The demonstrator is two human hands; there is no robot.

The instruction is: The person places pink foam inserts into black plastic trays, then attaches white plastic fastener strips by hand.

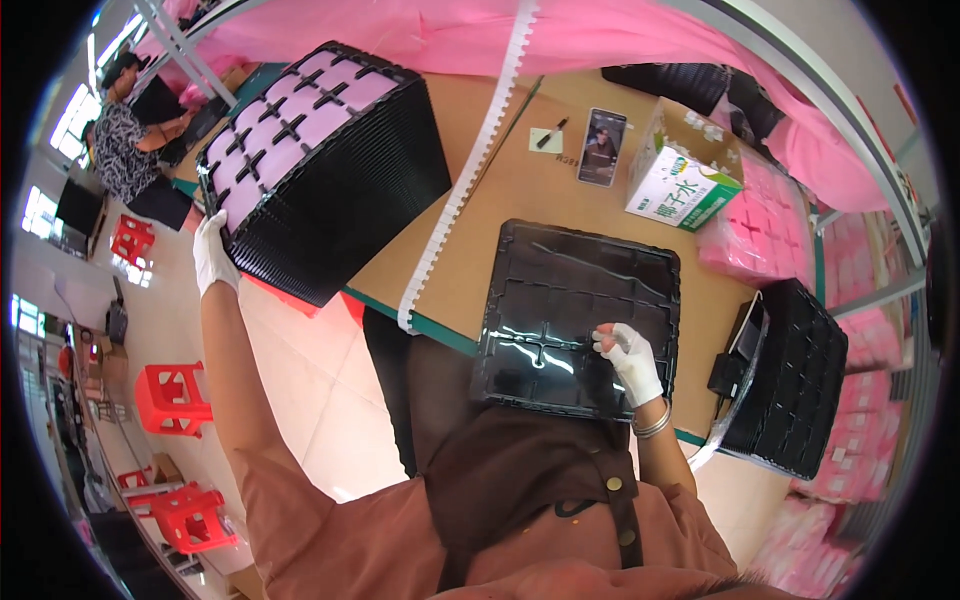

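My left hand point(214, 258), in a white glove, is at the near left corner of a tall stack of black plastic trays point(345, 205). Its fingers close on the rim of a tray there; part of the grip is hidden. Lilac sheets point(305, 100) show between the black cross-shaped ridges on top of the stack. In front of me a single shiny black tray point(580, 285) lies on the table's near edge. Over its right part hovers my right hand point(632, 365), gloved with bare fingertips, its fingers curled together and nothing visible in them.
A white toothed strip point(468, 180) crosses the brown table point(425, 285). Farther back are a phone point(602, 145), a pen point(552, 132), an open carton point(690, 165) and a pink wrapped pack point(760, 225). More black trays point(785, 380) stand right. Another person point(140, 140) works far left, near red stools point(172, 398).
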